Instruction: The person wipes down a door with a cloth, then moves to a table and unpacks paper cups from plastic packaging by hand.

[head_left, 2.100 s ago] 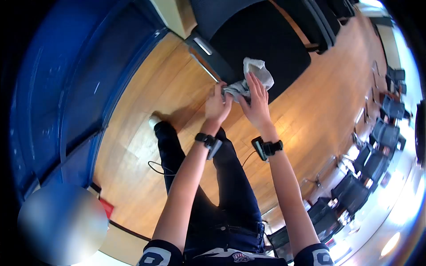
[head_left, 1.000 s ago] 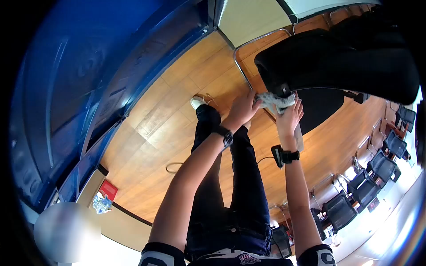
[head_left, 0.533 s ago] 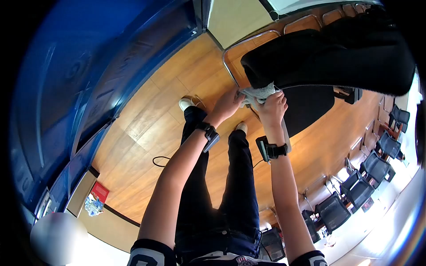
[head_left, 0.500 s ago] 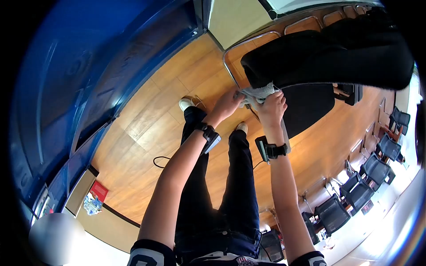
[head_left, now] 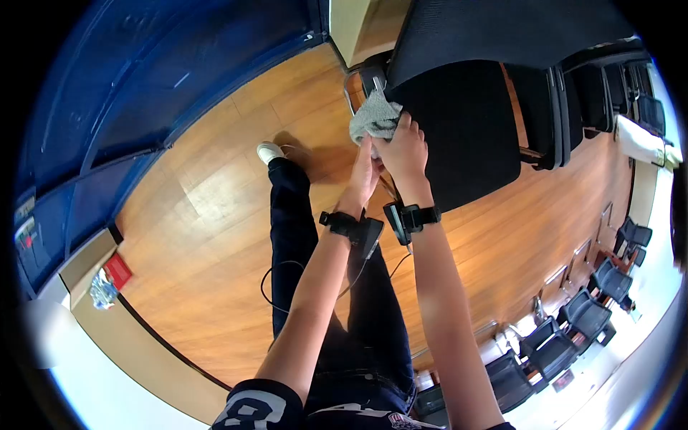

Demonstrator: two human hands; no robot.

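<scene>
A grey cloth (head_left: 374,118) is bunched at the near side edge of a black chair seat (head_left: 462,143), over what looks like the chair's arm or frame. My right hand (head_left: 406,149) curls its fingers over the cloth's right side. Below it, my left hand (head_left: 365,172) grips the cloth's lower part, thumb up, close against my right hand. The cloth hides the fingertips and the chair part beneath it. The mesh backrest (head_left: 494,36) rises beyond the seat. Each wrist carries a strapped black device, with a thin cable hanging below.
Several black chairs (head_left: 555,350) line the right side, and more stand behind the nearest one. Blue metal panels (head_left: 107,107) run along the left. A red item (head_left: 118,271) lies on a ledge at lower left. My white shoe (head_left: 269,152) is on the wooden floor (head_left: 222,208).
The view has shifted closer over the chair, showing more seat and its backrest. My hands have drawn together, and the cloth is now gathered above them at the chair's side.
</scene>
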